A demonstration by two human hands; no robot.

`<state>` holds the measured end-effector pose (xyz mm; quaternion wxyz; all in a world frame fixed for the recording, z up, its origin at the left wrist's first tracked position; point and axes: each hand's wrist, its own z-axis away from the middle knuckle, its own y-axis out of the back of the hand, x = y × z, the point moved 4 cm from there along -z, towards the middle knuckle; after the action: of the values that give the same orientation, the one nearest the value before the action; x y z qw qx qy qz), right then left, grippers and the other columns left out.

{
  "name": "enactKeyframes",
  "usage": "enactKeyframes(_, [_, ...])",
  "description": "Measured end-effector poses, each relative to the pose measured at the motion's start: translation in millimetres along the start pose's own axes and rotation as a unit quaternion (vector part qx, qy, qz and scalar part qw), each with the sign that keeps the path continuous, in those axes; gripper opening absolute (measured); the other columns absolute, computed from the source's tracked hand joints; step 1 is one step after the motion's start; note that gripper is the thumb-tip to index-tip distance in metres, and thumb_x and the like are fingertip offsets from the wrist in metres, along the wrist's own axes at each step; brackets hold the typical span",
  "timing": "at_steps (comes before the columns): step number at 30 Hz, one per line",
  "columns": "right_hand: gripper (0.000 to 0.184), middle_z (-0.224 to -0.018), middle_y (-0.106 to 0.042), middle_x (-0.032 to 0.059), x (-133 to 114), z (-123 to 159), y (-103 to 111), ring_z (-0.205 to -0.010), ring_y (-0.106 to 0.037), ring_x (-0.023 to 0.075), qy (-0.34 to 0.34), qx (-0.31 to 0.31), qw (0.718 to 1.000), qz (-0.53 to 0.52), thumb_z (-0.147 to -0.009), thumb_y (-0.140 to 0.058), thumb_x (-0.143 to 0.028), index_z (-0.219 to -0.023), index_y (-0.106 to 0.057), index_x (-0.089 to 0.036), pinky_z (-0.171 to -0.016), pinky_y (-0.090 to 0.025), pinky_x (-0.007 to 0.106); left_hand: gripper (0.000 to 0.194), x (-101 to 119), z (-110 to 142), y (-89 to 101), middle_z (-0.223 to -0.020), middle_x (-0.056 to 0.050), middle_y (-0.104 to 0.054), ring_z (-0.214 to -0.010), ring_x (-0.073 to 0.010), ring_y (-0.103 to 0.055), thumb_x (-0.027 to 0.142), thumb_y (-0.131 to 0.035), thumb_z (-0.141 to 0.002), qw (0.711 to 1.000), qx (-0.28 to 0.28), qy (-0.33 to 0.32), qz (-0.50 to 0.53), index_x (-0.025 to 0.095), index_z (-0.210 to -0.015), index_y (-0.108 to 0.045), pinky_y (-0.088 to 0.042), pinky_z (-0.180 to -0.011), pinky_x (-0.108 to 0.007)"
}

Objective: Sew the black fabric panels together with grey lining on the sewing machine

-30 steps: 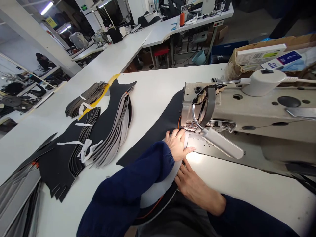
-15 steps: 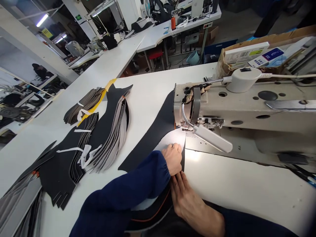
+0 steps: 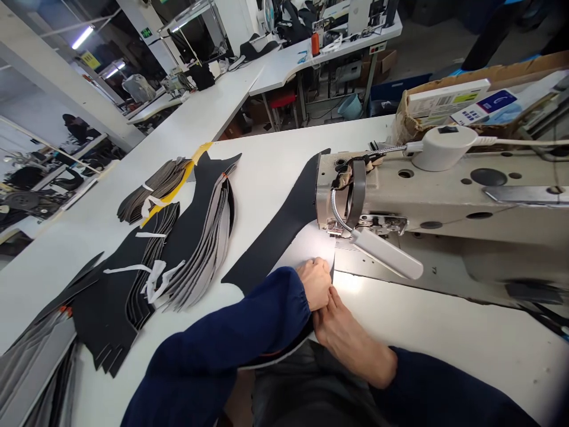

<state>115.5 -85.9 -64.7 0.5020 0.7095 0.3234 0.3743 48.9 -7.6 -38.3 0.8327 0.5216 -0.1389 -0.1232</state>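
A beige industrial sewing machine (image 3: pixel 427 196) stands on the white table (image 3: pixel 275 154), its lamp lighting the needle area. A long black shaped piece (image 3: pixel 275 237) with a pale lining (image 3: pixel 306 246) runs under the machine's head and away to the far side. My left hand (image 3: pixel 316 282), in a navy sleeve, lies curled on the piece just before the needle, fingers pressed onto the material. My right hand (image 3: pixel 349 338) rests beside it at the table's near edge, fingers pressed on the same piece. Its fingertips are partly hidden under my left hand.
Stacks of black and grey cut pieces (image 3: pixel 195 237) tied with white strips lie to the left, more (image 3: pixel 155 184) beyond them on a yellow strip. A cardboard box (image 3: pixel 466 101) with packets sits behind the machine. Other sewing tables (image 3: pixel 320 47) stand further back.
The black piece has fed further away through the machine, its far tip now showing beyond the head. Both hands have drawn back toward me along the piece.
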Motion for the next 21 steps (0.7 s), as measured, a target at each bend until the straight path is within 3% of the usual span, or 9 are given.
enactKeyframes(8, [0.04, -0.108, -0.064, 0.0316, -41, 6, -6, -0.105, -0.059, 0.0425, -0.032, 0.035, 0.999, -0.025, -0.072, -0.056, -0.018, -0.104, -0.066, 0.004, -0.094, -0.04, 0.064, 0.037, 1, -24, 15.6, -0.109, -0.018, -0.054, -0.095, -0.0256, -0.058, 0.016, -0.054, -0.075, 1.0, 0.01, -0.005, -0.007, 0.005, -0.11, -0.055, -0.051, -0.081, -0.035])
enactKeyframes(12, [0.039, -0.105, -0.065, 0.03, -28, -3, -12, -0.103, -0.06, 0.0389, -0.022, -0.018, 0.999, -0.015, -0.07, -0.058, -0.012, -0.105, -0.066, 0.003, -0.097, -0.039, 0.063, 0.041, -2, -11, 14.6, -0.107, -0.018, -0.055, -0.094, -0.0268, -0.058, 0.016, -0.058, -0.073, 1.0, -0.019, 0.011, 0.006, 0.003, -0.112, -0.052, -0.052, -0.079, -0.036])
enactKeyframes(16, [0.035, -0.102, -0.066, 0.0292, -13, -11, -8, -0.099, -0.062, 0.0394, -0.018, -0.04, 0.999, -0.007, -0.071, -0.059, -0.013, -0.103, -0.068, 0.001, -0.099, -0.036, 0.064, 0.032, -3, -2, 7.9, -0.105, -0.016, -0.055, -0.097, -0.0263, -0.057, 0.017, -0.054, -0.078, 1.0, -0.009, 0.002, -0.008, 0.006, -0.108, -0.053, -0.052, -0.077, -0.034])
enactKeyframes(21, [0.032, -0.102, -0.066, 0.0292, -26, -19, -3, -0.098, -0.061, 0.0399, -0.039, -0.064, 0.997, -0.031, -0.073, -0.062, -0.014, -0.1, -0.07, -0.002, -0.092, -0.04, 0.065, 0.028, -2, -18, 8.7, -0.108, -0.017, -0.054, -0.099, -0.0253, -0.055, 0.011, -0.049, -0.08, 0.999, 0.003, -0.028, -0.038, 0.005, -0.106, -0.056, -0.049, -0.083, -0.033])
